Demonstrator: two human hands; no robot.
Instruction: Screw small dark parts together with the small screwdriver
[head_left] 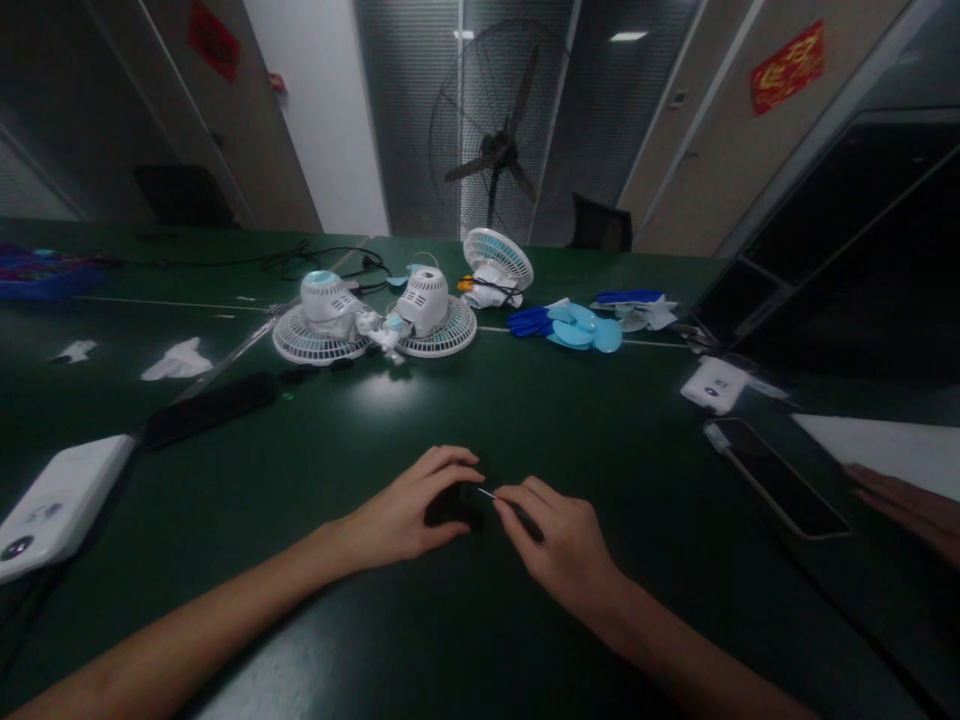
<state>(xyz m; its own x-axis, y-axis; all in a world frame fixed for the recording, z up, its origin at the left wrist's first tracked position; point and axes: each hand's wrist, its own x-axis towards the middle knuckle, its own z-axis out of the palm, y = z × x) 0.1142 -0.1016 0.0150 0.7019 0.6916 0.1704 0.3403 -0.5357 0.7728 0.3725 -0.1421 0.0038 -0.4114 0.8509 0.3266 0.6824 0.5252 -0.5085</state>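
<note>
Pinching a thin rod (486,493), right hand (556,532), left hand (401,510) gripping black piece (456,508), gold-lettered red poster (787,68) (illegible)

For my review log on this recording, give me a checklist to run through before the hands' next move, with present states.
1. Thin rod pinched in the right hand: ok.
2. Left hand gripping something: cannot tell, too dark inside its curl.
3. Rod's tip touching the left hand: cannot tell, they are very close.
4. White fans clear of both hands: ok, farther back.
5. Other person's hand apart: ok, at right edge.
</note>
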